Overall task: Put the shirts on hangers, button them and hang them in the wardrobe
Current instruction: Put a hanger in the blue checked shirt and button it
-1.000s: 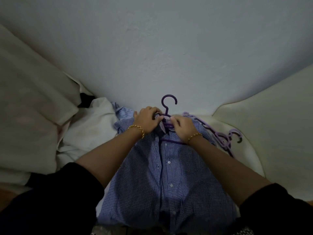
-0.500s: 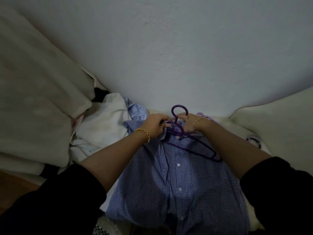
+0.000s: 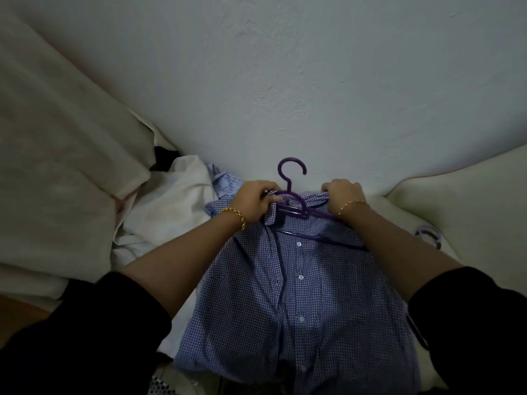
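Checked shirt [image 3: 299,295] flat on pale bedding [image 3: 176,212] by the wall, purple hanger [image 3: 288,181] at its collar. Left hand [image 3: 255,202] gripping collar cloth beside the hanger's neck; right hand [image 3: 343,195] bunching the collar's other side. Looks soft, light, floppy, so best held at collar or shoulders. Hanger stiff. No readable label anywhere.

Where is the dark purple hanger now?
In the head view the dark purple hanger sits at centre, in the collar of the checked shirt, between the left hand and the right hand, hook toward the wall.
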